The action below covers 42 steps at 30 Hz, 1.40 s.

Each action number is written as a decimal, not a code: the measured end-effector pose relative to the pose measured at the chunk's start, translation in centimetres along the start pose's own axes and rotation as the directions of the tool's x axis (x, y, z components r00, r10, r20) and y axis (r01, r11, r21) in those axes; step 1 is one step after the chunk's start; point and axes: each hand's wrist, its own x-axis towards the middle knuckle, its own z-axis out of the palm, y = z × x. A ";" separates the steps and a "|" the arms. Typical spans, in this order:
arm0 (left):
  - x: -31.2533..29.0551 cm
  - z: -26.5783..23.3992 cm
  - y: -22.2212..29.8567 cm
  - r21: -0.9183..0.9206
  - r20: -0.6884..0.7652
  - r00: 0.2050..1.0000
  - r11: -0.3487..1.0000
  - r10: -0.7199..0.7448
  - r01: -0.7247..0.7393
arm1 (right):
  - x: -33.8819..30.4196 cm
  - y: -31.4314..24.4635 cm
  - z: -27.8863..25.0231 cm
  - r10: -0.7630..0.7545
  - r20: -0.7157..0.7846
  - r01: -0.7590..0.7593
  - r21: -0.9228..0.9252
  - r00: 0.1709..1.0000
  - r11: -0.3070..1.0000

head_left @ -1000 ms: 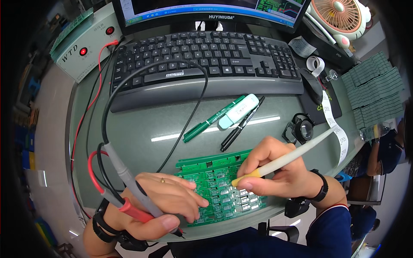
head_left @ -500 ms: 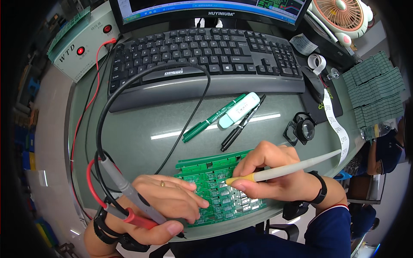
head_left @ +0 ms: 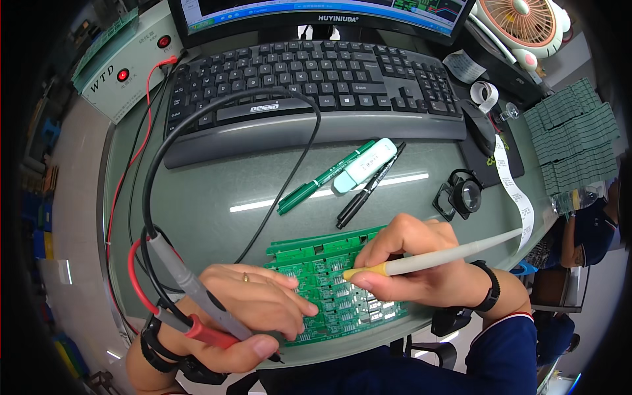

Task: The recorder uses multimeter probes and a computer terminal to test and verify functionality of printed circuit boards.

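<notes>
A green printed circuit board panel [head_left: 329,299] with rows of small parts lies at the near edge of the table. My left hand [head_left: 257,306] is closed round two test probes, a grey one [head_left: 197,286] and a red one [head_left: 212,334], with its fingertips resting on the panel's left part. The grey probe's dark tip points down past my thumb. My right hand [head_left: 415,263] pinches a white tapered pen-shaped tool [head_left: 441,259] by its yellow end, which is at the panel's upper middle. My fingers hide part of the board there.
Beyond the panel lie a green marker [head_left: 322,178], a pale green highlighter [head_left: 364,166], a black marker [head_left: 368,191] and a magnifier [head_left: 464,195]. A keyboard [head_left: 296,85] and monitor stand behind. Probe cables [head_left: 155,171] loop on the left. Stacked green boards [head_left: 569,131] stand right.
My left hand and the probes have shifted very slightly to the left. The right hand keeps the tool at nearly the same place on the panel.
</notes>
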 end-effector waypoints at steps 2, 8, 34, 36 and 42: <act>0.0 0.0 0.0 0.005 0.001 1.000 1.000 0.005 -0.005 | 0.0 0.1 0.0 -0.003 0.000 0.003 -0.008 1.000 1.000; -0.1 0.2 -0.1 0.004 -0.022 1.000 1.000 0.003 -0.003 | 0.0 0.0 0.1 -0.014 0.004 0.014 -0.022 1.000 1.000; 0.1 0.5 -0.1 0.018 -0.069 0.998 1.000 -0.012 0.013 | -0.4 -0.8 0.0 0.022 -0.032 -0.022 -0.015 0.999 1.000; 0.0 0.5 -0.2 0.019 -0.070 0.998 1.000 -0.007 0.008 | -0.3 -0.7 0.0 0.024 -0.018 -0.025 -0.033 1.000 0.999; 0.1 0.4 -0.2 0.025 -0.047 0.999 1.000 0.002 0.000 | -0.5 -0.4 0.1 0.012 -0.031 -0.014 -0.044 0.999 0.999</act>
